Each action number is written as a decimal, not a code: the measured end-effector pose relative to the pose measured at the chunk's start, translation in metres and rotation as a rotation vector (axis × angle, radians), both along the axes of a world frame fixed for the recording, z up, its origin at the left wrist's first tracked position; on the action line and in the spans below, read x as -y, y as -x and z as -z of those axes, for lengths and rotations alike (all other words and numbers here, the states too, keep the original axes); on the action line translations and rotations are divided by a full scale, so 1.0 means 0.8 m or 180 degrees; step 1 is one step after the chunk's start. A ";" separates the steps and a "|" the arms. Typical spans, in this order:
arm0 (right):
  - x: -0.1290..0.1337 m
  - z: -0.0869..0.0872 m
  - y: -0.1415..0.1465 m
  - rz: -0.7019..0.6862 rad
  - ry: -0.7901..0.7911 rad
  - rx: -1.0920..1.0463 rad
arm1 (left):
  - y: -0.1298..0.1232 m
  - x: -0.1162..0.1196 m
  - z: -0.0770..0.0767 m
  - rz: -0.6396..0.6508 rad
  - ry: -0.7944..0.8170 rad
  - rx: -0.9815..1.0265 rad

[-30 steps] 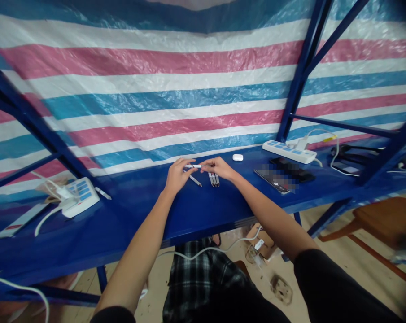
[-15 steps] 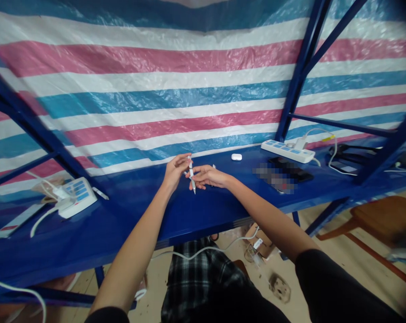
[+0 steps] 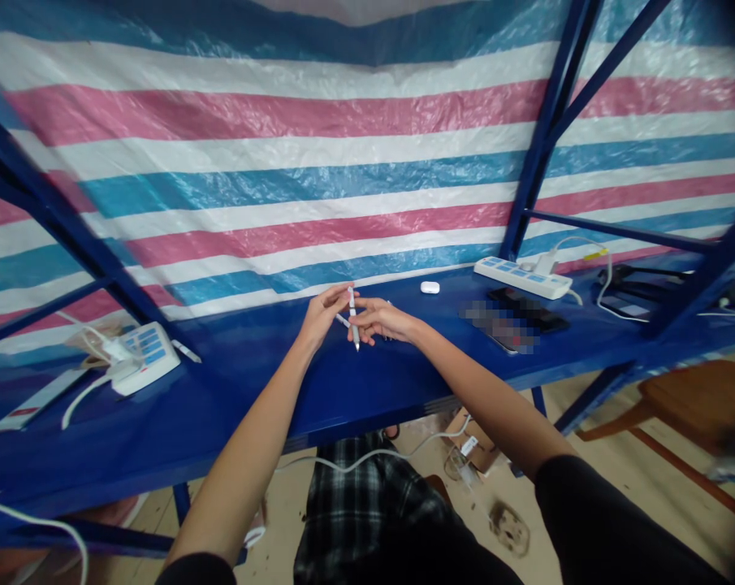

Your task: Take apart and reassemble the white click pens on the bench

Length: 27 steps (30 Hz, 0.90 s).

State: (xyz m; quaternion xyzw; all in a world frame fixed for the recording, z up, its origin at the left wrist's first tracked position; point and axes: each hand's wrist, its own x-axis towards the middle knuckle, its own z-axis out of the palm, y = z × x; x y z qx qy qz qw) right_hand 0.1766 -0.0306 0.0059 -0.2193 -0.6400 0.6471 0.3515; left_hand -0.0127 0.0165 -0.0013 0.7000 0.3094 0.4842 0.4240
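A white and grey pen is held over the blue table, its pointed tip down toward me. My left hand has its fingers closed at the pen's upper end. Across from it, my right hand pinches the pen's middle between thumb and fingers. A small white piece shows beside the pen between the hands; I cannot tell what it is. Behind the hands lies a white earbud case.
Power strips stand on the blue table at the left and right. A white pen-like stick lies by the left strip. A dark phone-like slab lies right. Blue metal posts and striped sheeting rise behind.
The pen is slightly more upright, and both hands have come a little closer together around it. The whole view has shifted slightly.
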 end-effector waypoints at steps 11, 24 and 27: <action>-0.025 0.001 0.002 0.2103 -0.1613 0.3187 | 0.032 -0.029 0.030 -0.0008 -0.1507 -0.2547; -0.054 -0.006 0.003 0.2072 -0.2124 0.2219 | 0.037 -0.011 -0.005 -0.0443 -0.1970 -0.1887; -0.061 0.002 0.000 0.1720 -0.2025 0.1840 | 0.028 -0.007 -0.004 -0.0565 -0.2108 -0.1727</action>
